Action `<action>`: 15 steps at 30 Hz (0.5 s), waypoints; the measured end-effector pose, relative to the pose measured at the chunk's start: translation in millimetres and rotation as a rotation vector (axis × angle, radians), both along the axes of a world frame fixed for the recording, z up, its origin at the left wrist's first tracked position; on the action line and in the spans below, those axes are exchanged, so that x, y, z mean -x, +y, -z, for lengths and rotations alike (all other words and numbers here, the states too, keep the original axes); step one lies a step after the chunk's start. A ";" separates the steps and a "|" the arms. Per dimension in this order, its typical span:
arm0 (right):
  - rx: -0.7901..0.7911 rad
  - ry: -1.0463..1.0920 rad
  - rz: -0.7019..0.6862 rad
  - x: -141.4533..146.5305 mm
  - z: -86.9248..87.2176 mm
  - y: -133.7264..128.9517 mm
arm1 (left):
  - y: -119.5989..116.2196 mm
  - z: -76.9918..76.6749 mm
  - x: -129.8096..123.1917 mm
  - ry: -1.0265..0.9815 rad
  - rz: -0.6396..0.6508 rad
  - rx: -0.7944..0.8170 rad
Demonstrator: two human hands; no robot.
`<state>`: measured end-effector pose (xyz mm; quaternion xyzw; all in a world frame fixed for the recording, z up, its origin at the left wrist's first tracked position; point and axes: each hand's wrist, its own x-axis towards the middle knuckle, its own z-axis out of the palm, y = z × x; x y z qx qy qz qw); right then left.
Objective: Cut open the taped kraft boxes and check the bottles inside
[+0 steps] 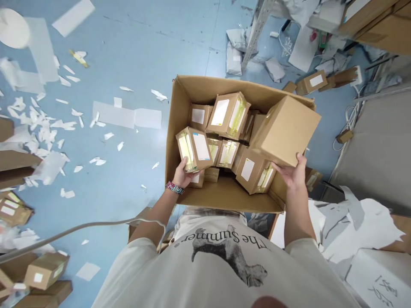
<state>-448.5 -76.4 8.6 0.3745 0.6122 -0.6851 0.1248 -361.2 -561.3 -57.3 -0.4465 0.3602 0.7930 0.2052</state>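
A large open carton (221,196) stands before me with several small cardboard boxes in it. My left hand (184,176) grips the lower left corner of a labelled cardboard box (195,149), sealed with yellowish tape, at the carton's left side. On the right, my right hand (293,173) holds a bigger plain cardboard box (290,128) by its lower edge, tilted over the carton's right wall. Beneath that one, a taped box (252,173) leans inside the carton. Another labelled box (226,114) lies on top of others near the back wall.
Torn paper scraps (45,132) litter the blue floor on the left, with more boxes (46,269) at lower left. A grey cable (96,224) crosses beside my left arm. A metal rack post (257,34) and grey parcels (234,55) stand beyond the carton.
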 end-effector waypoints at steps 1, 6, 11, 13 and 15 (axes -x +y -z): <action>0.056 -0.007 0.014 5.3 7.5 -8.8 | 1.5 3.7 9.2 -0.006 -0.012 0.019; 0.175 -0.011 0.018 20.3 46.3 -59.1 | 11.0 31.0 39.0 0.022 -0.160 0.179; 0.079 0.075 -0.066 7.8 69.0 -106.0 | 33.8 50.5 28.6 0.073 -0.292 0.477; -0.004 0.108 -0.122 -3.9 71.7 -105.9 | 41.9 48.6 16.9 0.139 -0.284 0.670; -0.164 0.139 -0.169 -18.6 73.1 -90.7 | 47.9 40.7 5.7 0.239 -0.235 0.884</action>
